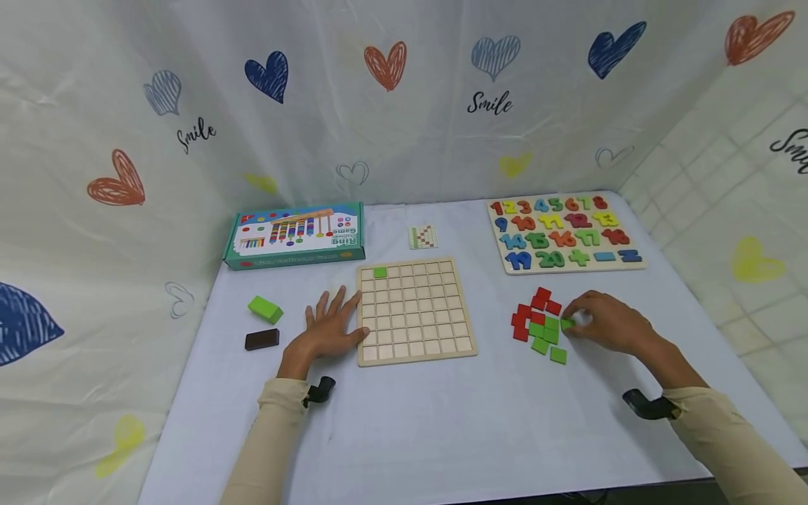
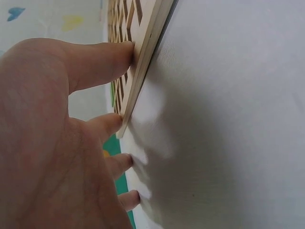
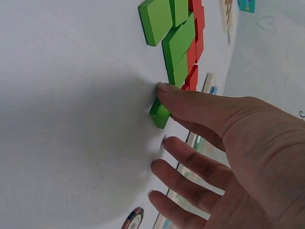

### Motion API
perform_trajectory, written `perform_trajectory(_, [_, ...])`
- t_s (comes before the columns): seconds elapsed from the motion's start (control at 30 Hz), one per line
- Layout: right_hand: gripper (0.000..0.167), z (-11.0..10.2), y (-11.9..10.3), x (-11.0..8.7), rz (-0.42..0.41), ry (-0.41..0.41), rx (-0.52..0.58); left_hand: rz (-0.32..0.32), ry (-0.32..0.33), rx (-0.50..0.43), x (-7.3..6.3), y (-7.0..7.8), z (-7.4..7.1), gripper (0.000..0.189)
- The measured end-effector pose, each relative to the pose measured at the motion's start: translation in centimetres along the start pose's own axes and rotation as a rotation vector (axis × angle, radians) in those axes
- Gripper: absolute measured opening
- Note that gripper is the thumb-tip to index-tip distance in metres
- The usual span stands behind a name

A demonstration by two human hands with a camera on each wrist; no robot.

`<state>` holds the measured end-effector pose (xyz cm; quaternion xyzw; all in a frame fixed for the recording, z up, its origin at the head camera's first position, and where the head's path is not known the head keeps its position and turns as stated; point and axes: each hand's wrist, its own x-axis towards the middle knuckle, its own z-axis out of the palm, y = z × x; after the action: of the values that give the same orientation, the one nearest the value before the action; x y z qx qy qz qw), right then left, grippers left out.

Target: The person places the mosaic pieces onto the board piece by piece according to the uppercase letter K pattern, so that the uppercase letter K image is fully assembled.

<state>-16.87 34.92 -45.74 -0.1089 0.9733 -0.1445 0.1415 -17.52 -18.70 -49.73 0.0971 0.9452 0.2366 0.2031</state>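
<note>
A wooden grid board [image 1: 414, 320] lies flat in the middle of the table, with one green tile [image 1: 380, 272] in its top row. My left hand [image 1: 325, 333] rests at the board's left edge, fingers spread and nearly straight. In the left wrist view, the thumb and index fingertips touch the board's rim [image 2: 151, 40]. Over on the right, my right hand [image 1: 609, 322] pinches a green square tile [image 3: 160, 114] between thumb and index finger, low over the cloth. Beside it lies a loose cluster of red tiles [image 1: 520, 333] and green tiles [image 1: 558, 355], some overlapping.
Behind the cluster lies a wooden number puzzle [image 1: 593, 266]. A small pattern card [image 1: 423, 237] sits above the board. At the left are a green game box [image 1: 293, 237], a green block [image 1: 266, 309] and a dark brown block [image 1: 261, 340]. A heart-print curtain [image 1: 429, 140] hangs behind.
</note>
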Motion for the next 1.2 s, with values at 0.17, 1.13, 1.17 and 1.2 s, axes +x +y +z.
perform_trajectory(0.17, [0.039, 0.1, 0.0, 0.0, 0.001, 0.002, 0.023, -0.003, 0.004, 0.011, 0.1, -0.1, 0.1, 0.085])
perform_trajectory(1.13, [0.017, -1.5, -6.9, 2.9, -0.160, 0.049, 0.227, -0.025, 0.010, 0.046, -0.1, 0.4, -0.3, 0.082])
perform_trajectory(1.17, [0.015, -1.4, -7.6, 3.4, -0.180, 0.054, 0.228, -0.027, 0.008, 0.046, -0.1, 0.5, -0.3, 0.082])
perform_trajectory(1.2, [0.015, -1.1, -8.4, 3.9, -0.196, 0.060, 0.228, -0.028, 0.006, 0.045, -0.2, 0.5, -0.4, 0.082])
